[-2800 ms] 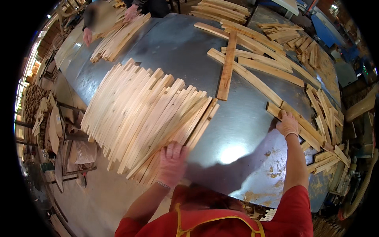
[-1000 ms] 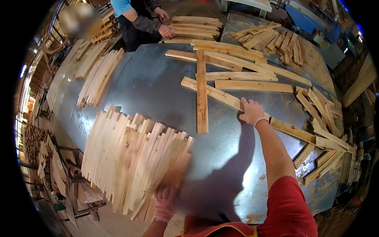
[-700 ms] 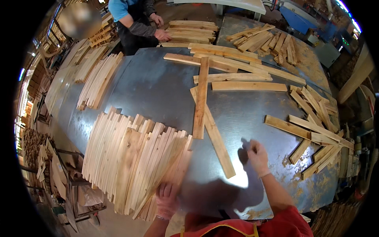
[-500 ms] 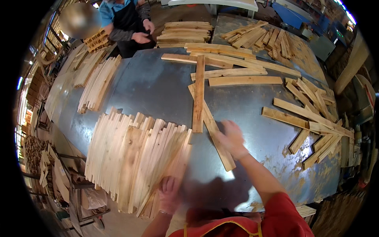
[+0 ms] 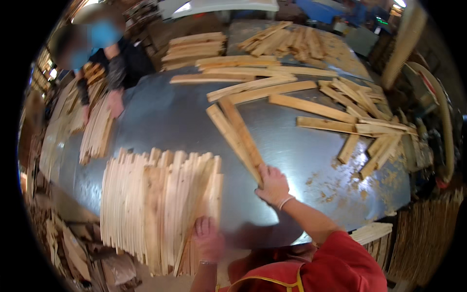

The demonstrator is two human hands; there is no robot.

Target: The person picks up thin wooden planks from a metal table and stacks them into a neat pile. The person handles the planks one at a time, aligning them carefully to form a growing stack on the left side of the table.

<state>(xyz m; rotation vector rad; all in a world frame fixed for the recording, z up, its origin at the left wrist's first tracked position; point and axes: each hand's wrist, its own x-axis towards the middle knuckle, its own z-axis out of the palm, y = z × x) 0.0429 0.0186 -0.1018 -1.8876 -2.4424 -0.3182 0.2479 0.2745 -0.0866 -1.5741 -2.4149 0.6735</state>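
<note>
Wooden slat row (image 5: 158,204): right of it, my right hand (image 5: 273,186) grips two boards (image 5: 243,134) by their ends, best squared together; my left hand (image 5: 209,241) touches its near end, grip unclear

The single head view looks out from the left of the wearer's brow, angled down and forward over the tabletop (image 5: 165,117). The red apron (image 5: 267,277) sits closest, at the lower edge; left hand (image 5: 209,240) and right hand (image 5: 274,187) lie a little farther, a co-worker (image 5: 131,68) well beyond. Its wide fisheye bends straight edges toward the dark rim.
</note>
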